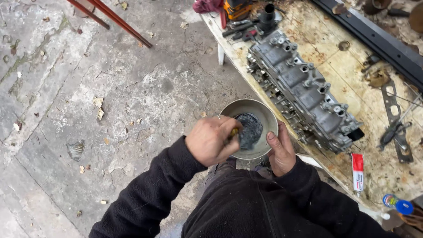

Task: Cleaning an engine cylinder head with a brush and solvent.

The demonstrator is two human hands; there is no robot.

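While beside the bowl [238, 105], cylinder head [304, 90] (grimy)

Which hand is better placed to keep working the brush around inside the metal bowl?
The left hand: its fingers grip a brush whose dark head already sits inside the metal bowl. The right hand is occupied holding the bowl's rim, steadying it.
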